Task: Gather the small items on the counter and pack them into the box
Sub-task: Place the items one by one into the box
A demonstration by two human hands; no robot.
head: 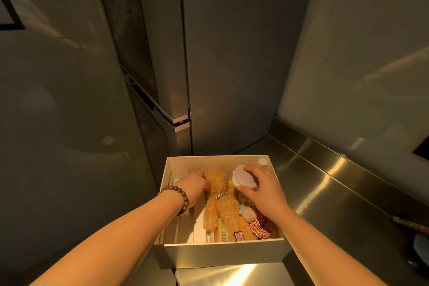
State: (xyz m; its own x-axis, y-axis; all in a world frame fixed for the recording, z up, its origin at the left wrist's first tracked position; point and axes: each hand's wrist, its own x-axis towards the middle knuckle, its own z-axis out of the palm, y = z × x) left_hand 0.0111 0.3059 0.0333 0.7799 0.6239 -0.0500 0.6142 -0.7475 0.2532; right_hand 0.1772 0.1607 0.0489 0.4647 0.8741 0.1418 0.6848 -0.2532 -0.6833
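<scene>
while both hands work inside the box [222, 254], packing looks nearly done.
right hand [264, 189] grips the lilac-lidded jar [243, 179] from above, upright, over the far right corner; left hand [193, 184], fingers curled from view, presses beside the teddy bear [220, 202] lying lengthwise.

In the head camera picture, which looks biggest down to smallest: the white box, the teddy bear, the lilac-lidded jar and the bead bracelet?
1. White box
2. Teddy bear, lying inside it
3. and 4. Lilac-lidded jar and bead bracelet: too alike to rank, each partly hidden.
</scene>
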